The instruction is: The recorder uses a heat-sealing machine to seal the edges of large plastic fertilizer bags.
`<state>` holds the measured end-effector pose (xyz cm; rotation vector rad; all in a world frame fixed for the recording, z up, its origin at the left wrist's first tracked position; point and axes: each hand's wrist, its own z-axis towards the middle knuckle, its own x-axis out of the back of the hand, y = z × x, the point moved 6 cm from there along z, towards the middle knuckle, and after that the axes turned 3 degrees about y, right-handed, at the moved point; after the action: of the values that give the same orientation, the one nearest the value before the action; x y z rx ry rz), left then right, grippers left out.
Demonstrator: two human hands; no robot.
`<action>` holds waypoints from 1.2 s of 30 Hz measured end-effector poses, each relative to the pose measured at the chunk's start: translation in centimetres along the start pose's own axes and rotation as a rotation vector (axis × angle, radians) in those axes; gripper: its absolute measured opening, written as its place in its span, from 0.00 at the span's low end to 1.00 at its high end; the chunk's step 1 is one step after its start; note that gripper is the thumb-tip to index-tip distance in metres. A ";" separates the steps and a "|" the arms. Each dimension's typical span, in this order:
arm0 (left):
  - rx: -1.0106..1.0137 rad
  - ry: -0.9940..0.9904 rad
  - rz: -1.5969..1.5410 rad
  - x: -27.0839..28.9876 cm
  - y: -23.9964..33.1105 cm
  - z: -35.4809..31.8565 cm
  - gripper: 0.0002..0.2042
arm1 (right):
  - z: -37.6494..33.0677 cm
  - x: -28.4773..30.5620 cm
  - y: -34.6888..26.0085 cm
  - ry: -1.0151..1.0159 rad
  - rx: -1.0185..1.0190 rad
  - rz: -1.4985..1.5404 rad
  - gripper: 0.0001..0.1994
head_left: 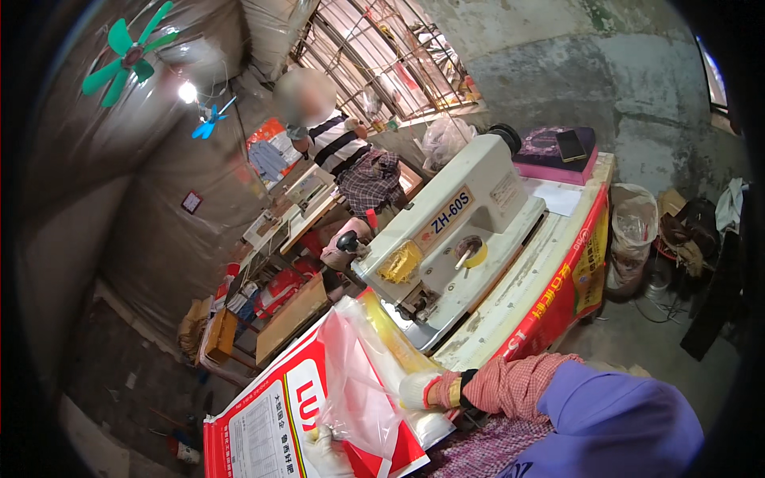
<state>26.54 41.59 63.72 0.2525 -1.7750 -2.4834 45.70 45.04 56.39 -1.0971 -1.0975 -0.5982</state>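
Across my lap lies a red and white woven sack (275,398) with printed panels. A clear plastic liner (358,374) spreads over its right part, up to a large off-white sewing machine (478,179). My left hand (327,456), in a white glove, lies on the sack's printed face beside the liner, its fingers stretched out. In another white glove, my right hand (417,390) is closed on the right edge of the sack and liner, just below the machine bed. The fingertips of that hand are partly hidden. The sack's edge nearest the machine reaches the needle area.
A pink and black box (550,163) with a phone (570,146) on it sits at the table's far end. Red sheeting (550,303) covers the table's side. A white bin (633,231) stands right. Beyond the machine, another person (351,151) stands by other work tables.
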 end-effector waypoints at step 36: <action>0.180 -0.910 0.599 1.6 8.5 -12.3 0.03 | 14.6 4.4 3.9 0.587 -0.435 1.101 0.32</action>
<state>26.88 27.15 67.69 -1.3817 -1.8850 -2.0792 44.82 60.46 59.61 -1.5530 0.2256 -0.2151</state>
